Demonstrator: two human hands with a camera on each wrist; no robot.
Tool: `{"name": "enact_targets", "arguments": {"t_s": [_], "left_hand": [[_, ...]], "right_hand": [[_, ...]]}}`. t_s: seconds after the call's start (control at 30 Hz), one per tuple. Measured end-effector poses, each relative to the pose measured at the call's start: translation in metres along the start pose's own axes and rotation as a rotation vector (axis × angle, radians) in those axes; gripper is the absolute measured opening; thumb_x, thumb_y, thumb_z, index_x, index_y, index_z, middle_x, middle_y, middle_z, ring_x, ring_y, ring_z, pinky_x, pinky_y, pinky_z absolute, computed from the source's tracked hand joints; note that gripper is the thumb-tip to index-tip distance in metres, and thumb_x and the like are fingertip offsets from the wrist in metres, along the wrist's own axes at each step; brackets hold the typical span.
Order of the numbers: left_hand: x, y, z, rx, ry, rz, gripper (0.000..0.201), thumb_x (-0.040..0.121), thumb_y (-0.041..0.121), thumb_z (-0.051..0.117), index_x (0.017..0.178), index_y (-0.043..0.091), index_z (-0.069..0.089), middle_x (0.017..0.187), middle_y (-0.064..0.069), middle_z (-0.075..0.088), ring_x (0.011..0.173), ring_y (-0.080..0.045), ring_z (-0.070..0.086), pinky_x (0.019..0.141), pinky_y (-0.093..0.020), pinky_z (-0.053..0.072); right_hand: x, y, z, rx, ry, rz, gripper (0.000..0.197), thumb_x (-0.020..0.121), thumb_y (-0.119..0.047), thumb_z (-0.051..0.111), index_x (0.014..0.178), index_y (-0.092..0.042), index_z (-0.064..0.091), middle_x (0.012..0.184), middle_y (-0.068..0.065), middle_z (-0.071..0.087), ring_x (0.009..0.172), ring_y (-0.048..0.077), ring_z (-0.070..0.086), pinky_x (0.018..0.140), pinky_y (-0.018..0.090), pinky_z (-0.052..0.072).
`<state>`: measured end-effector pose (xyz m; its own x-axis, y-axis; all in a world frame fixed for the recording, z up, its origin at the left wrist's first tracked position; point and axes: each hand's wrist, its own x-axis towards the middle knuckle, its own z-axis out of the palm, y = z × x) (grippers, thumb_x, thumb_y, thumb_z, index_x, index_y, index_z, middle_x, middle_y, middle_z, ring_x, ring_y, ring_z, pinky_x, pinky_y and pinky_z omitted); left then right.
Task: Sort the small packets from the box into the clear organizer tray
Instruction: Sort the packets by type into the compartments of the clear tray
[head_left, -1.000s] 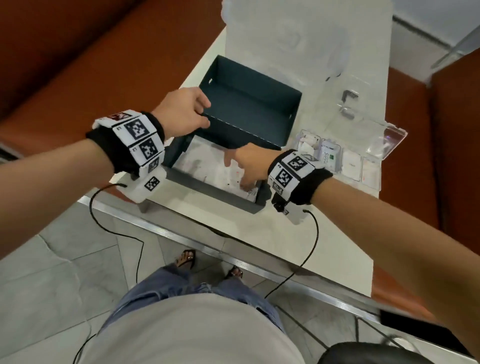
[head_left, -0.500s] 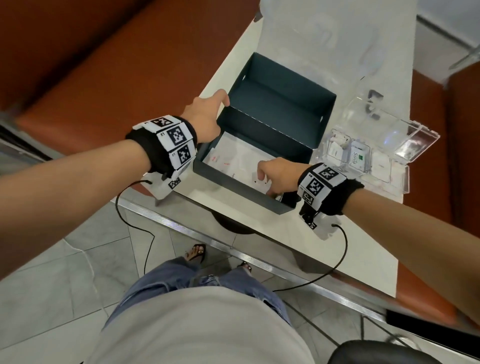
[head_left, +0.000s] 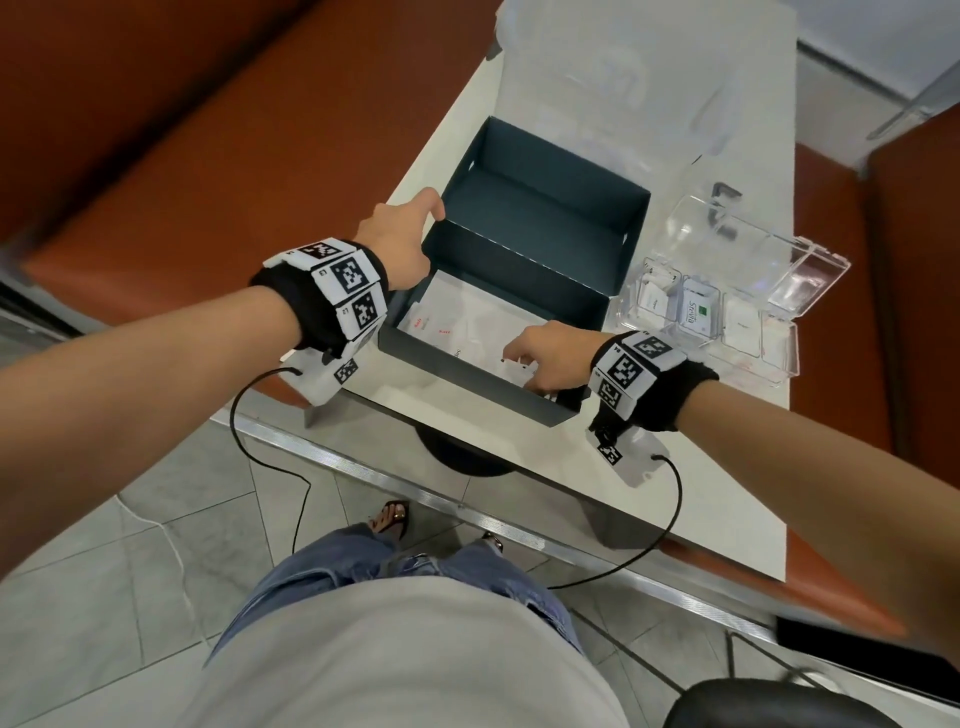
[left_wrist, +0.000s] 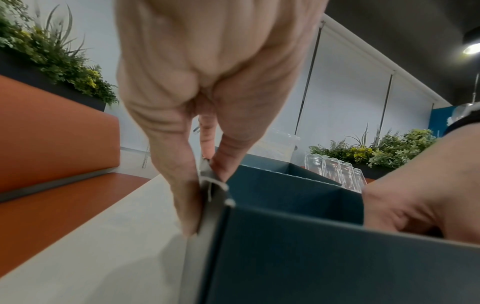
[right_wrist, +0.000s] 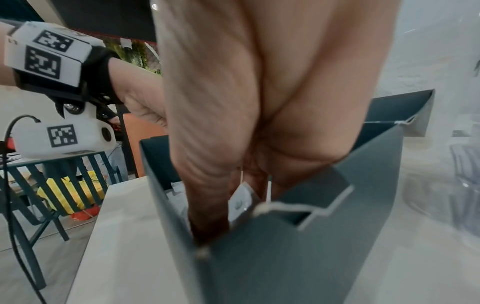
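The left hand (head_left: 400, 241) grips the left wall of the box (head_left: 540, 218) at the corner where the near compartment meets the divider. In the left wrist view, its thumb lies inside the wall and a finger (left_wrist: 182, 197) runs down the outside, pinching the cardboard edge between them.

The right hand (head_left: 550, 356) reaches down into the near right corner of the box. Its fingers are curled downward among the packets (head_left: 467, 322). In the right wrist view, a small white packet (right_wrist: 240, 200) stands between the thumb and the fingers, in contact with both; the fingertips themselves are hidden behind the box wall.

The box is dark blue-grey cardboard and stands open on the white table (head_left: 571, 467). A divider splits it into a near and a far compartment. The near compartment holds a loose layer of white packets, some with red print. The far compartment shows only its dark floor.

The clear organizer tray (head_left: 779, 358) stands on the table just to the right of the box, with its transparent lid raised on the far side. Its row of compartments already contains white packets, one marked "Stevia" (head_left: 696, 312).

Both wrists carry black bands with white marker blocks, and a black cable (head_left: 670, 519) hangs from each. Orange bench seating (head_left: 182, 130) borders the table on the left and right.
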<state>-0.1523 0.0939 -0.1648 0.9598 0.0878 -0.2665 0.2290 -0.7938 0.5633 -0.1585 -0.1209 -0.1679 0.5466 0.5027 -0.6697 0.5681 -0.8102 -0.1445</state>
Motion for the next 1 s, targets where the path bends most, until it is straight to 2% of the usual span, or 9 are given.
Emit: {"name": "enact_targets", "arguments": {"t_s": [0.13,0.27,0.4,0.5,0.57,0.67,0.8,0.9,1.0], "left_hand": [[-0.001,0.001,0.000,-0.007,-0.011,0.003,0.056,0.086,-0.007,0.055,0.127,0.028,0.039,0.096,-0.015,0.055,0.070,-0.026,0.056,0.052,-0.030,0.049],[-0.003,0.005,-0.006,0.016,-0.034,-0.028,0.053,0.090,0.012,0.062,0.134,0.026,0.035,0.107,-0.016,0.059,0.080,-0.032,0.063,0.068,-0.041,0.058],[-0.004,0.028,-0.023,0.040,0.218,0.091,0.048,0.093,0.032,0.061,0.135,0.019,0.042,0.118,-0.006,0.060,0.099,-0.026,0.060,0.078,-0.036,0.047],[-0.010,0.059,-0.034,-0.225,0.226,0.243,0.037,0.096,0.042,0.054,0.126,0.021,0.053,0.107,0.005,0.061,0.090,-0.011,0.059,0.066,-0.017,0.042],[-0.014,0.079,-0.033,-0.364,0.143,0.249,0.041,0.096,0.054,0.046,0.119,0.022,0.058,0.109,0.007,0.063,0.097,-0.009,0.060,0.073,-0.018,0.046],[-0.016,0.106,-0.020,-0.662,-0.105,0.132,0.055,0.095,0.063,0.037,0.121,0.020,0.060,0.121,0.000,0.065,0.109,-0.019,0.062,0.095,-0.038,0.052],[-0.019,0.128,-0.003,-1.066,-0.482,0.089,0.061,0.093,0.068,0.033,0.120,0.022,0.061,0.112,-0.006,0.070,0.102,-0.025,0.069,0.087,-0.047,0.056],[-0.019,0.143,0.012,-1.267,-0.654,0.119,0.052,0.098,0.057,0.037,0.124,0.015,0.056,0.109,-0.009,0.066,0.099,-0.027,0.066,0.087,-0.051,0.055],[-0.019,0.164,0.024,-1.364,-0.640,0.091,0.038,0.103,0.033,0.039,0.133,0.011,0.049,0.112,-0.013,0.060,0.094,-0.029,0.064,0.082,-0.051,0.057]], "right_hand": [[-0.004,0.001,0.000,0.035,0.042,-0.006,0.029,0.084,-0.015,0.067,0.109,0.001,0.066,0.113,0.016,0.064,0.108,0.030,0.060,0.091,0.042,0.051],[-0.013,0.013,-0.014,0.206,0.189,0.019,0.030,0.078,-0.021,0.076,0.069,-0.001,0.057,0.067,0.005,0.053,0.064,0.023,0.054,0.069,0.036,0.047],[-0.029,0.027,-0.032,0.721,0.429,0.033,0.014,0.081,-0.015,0.076,0.092,-0.007,0.070,0.089,0.007,0.071,0.071,0.016,0.068,0.072,0.031,0.058],[-0.044,0.032,-0.045,1.201,0.551,-0.026,0.025,0.085,-0.006,0.069,0.110,-0.005,0.067,0.104,0.008,0.072,0.085,0.017,0.071,0.066,0.024,0.057],[-0.055,0.033,-0.054,1.379,0.585,-0.077,0.024,0.088,-0.005,0.066,0.112,-0.004,0.065,0.103,0.007,0.073,0.088,0.019,0.072,0.066,0.022,0.055],[-0.068,0.037,-0.065,1.511,0.608,-0.130,0.023,0.090,-0.005,0.063,0.113,-0.001,0.064,0.103,0.008,0.073,0.090,0.020,0.071,0.070,0.024,0.055],[-0.081,0.042,-0.070,1.595,0.612,-0.201,0.026,0.090,-0.003,0.061,0.115,0.002,0.062,0.107,0.011,0.071,0.090,0.021,0.069,0.077,0.026,0.057],[-0.085,0.044,-0.066,1.585,0.640,-0.178,0.028,0.088,-0.001,0.063,0.115,0.007,0.061,0.100,0.016,0.068,0.079,0.021,0.067,0.076,0.029,0.058],[-0.091,0.053,-0.061,1.427,0.729,-0.096,0.026,0.084,-0.002,0.069,0.108,0.004,0.063,0.087,0.012,0.066,0.067,0.014,0.063,0.066,0.026,0.058]]}}
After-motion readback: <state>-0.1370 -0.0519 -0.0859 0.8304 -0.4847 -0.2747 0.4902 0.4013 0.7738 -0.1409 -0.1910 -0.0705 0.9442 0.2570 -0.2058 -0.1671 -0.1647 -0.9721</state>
